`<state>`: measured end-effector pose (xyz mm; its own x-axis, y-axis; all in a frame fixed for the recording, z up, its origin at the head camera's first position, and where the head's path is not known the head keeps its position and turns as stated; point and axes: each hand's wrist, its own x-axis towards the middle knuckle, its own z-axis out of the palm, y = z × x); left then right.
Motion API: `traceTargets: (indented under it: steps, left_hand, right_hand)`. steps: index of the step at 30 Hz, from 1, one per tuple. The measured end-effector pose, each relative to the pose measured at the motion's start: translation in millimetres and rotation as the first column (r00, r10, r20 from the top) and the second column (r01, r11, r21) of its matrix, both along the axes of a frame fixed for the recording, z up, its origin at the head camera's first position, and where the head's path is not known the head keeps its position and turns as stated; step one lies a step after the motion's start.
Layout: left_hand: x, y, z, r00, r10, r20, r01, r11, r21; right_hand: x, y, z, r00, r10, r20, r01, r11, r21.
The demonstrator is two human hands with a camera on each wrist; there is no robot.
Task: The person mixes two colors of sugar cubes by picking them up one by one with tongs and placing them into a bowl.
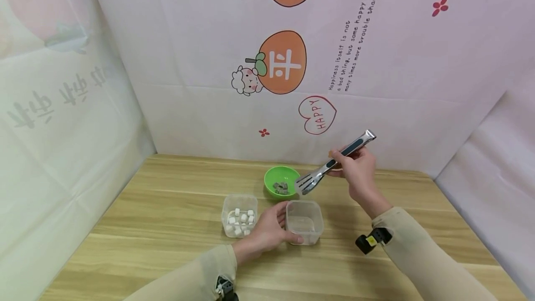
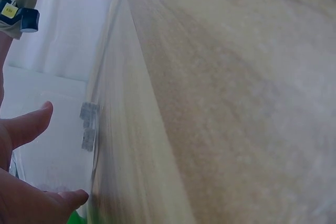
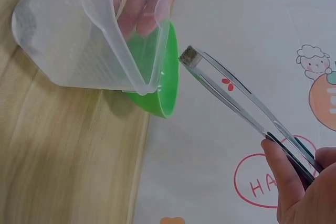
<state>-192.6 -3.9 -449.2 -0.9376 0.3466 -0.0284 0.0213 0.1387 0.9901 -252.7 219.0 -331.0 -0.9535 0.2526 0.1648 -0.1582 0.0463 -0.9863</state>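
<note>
Evidently, through the head view, I'm seeing the hands working apart: the left hand is gripping a clear tub on the counter, thumb along its front, while the right hand is holding metal tongs, their tips hanging near the rim of a green bowl with grey cubes in it. A second tub is standing to the left, holding white cubes.

Through the left wrist view, I'm getting thumb and fingers against the clear tub. I'm judging it light, thin-walled and apt to slide, so steadying a side wall is making sense.

Through the right wrist view, I'm finding one small cube pinched between the tong tips, outside the clear tub. I'm reckoning it light and stiff; smooth metal could be slipping off its corners, so I'm favouring a gentle, square hold on opposite faces.
</note>
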Motion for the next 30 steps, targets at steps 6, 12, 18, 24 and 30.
traceTargets:
  steps: [6, 12, 18, 24, 30]
  left_hand:
    - [1.2, 1.2, 1.0, 1.000, 0.002, -0.003, -0.002, 1.000, 0.010]
    - [2.7, 0.8, 2.7, 1.000, 0.007, 0.001, -0.007, 1.000, 0.019]
    - [0.9, -0.1, 0.9, 1.000, 0.004, 0.009, -0.004, 1.000, 0.004]
    - [0.2, -1.1, 0.3, 1.000, 0.009, 0.008, -0.009, 1.000, -0.001]
    - [0.7, -0.8, 0.3, 1.000, 0.006, 0.000, -0.006, 1.000, 0.004]
  right_hand:
    - [-11.6, -7.5, -3.7, 0.999, -0.042, 0.010, 0.042, 0.999, -0.001]
    - [-19.2, -15.7, -9.7, 0.998, -0.059, 0.018, 0.059, 0.998, 0.009]
    - [-26.2, -21.7, -13.8, 0.998, -0.063, -0.002, 0.063, 0.997, 0.040]
    - [-32.4, -26.4, -17.0, 0.998, -0.060, -0.013, 0.061, 0.995, 0.079]
    - [-36.1, -28.1, -21.8, 0.996, -0.083, -0.033, 0.086, 0.991, 0.106]
